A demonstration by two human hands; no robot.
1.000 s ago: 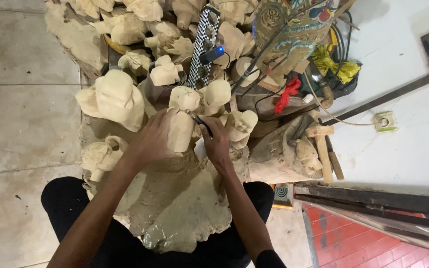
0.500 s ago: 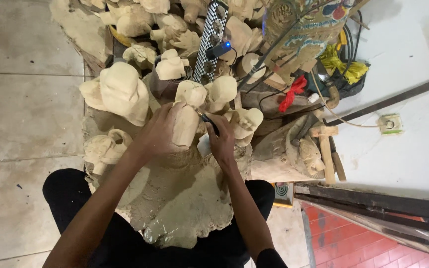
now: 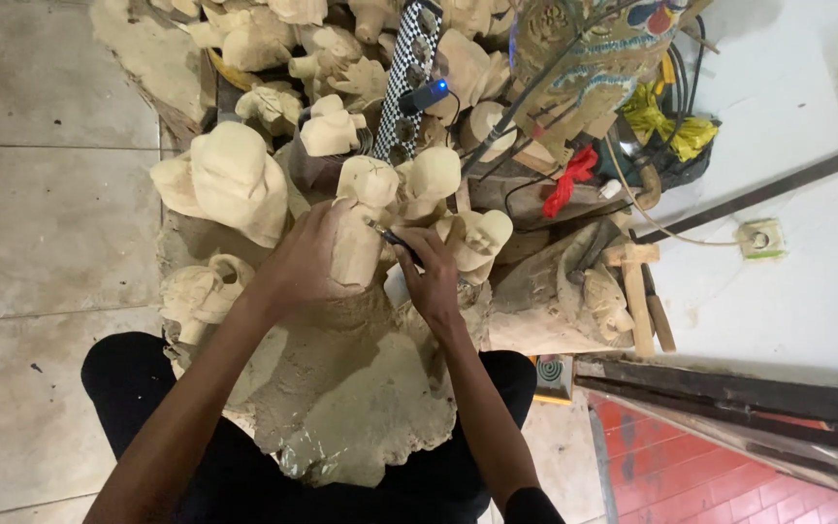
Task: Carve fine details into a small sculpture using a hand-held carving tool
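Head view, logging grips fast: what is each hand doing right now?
Left hand: closed around the pale carved wooden figure.
Right hand: closed on a thin dark carving tool, tip at the figure.

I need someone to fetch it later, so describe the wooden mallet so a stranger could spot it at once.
Start at the white wall on the right with its small socket. Just left of that socket, beside the carved wooden block, lies the wooden mallet, handle pointing toward the person. It is the only T-shaped, straight-edged piece; its neighbours are rounded pale carvings.
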